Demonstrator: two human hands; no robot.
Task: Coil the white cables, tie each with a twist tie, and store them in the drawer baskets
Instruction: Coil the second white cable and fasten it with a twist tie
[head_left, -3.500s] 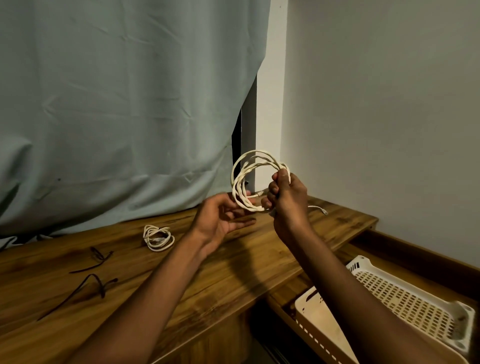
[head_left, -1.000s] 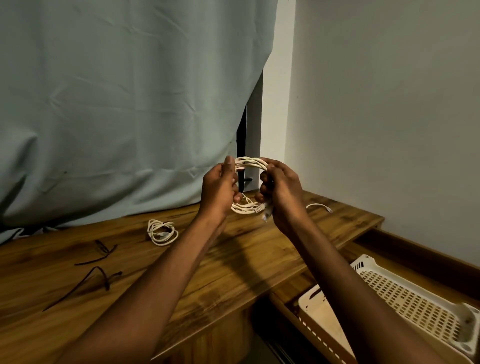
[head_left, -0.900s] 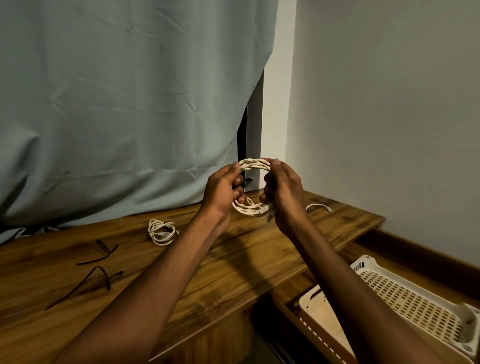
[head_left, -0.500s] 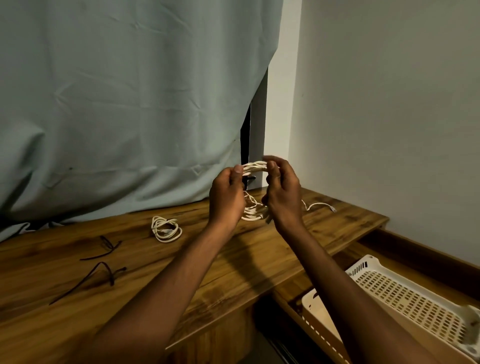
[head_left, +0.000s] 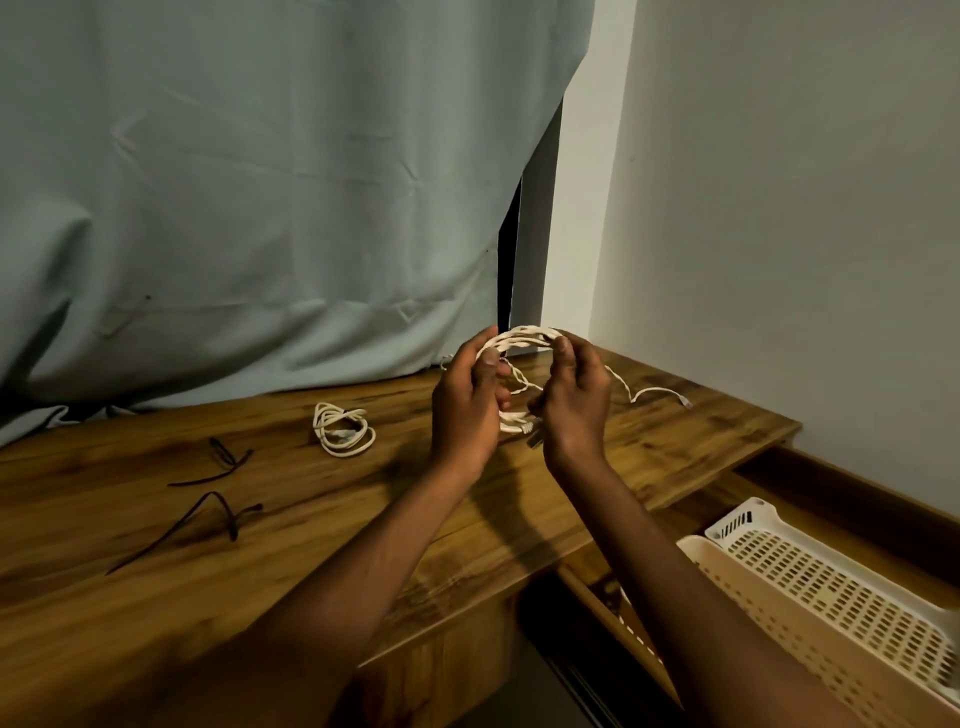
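White cable coil (head_left: 524, 338), pinched above the desk between the left hand (head_left: 465, 410) and right hand (head_left: 574, 410), could spring loose if either eases, since its tail (head_left: 657, 393) trails untied beyond the right hand.

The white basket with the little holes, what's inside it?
The white perforated plastic basket in the open wooden drawer shows only its bare floor. Its near end is hidden behind the forearm.

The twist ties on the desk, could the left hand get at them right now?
Probably not yet: the left hand grips the white cable coil. The twist ties lie unobstructed on the desk.
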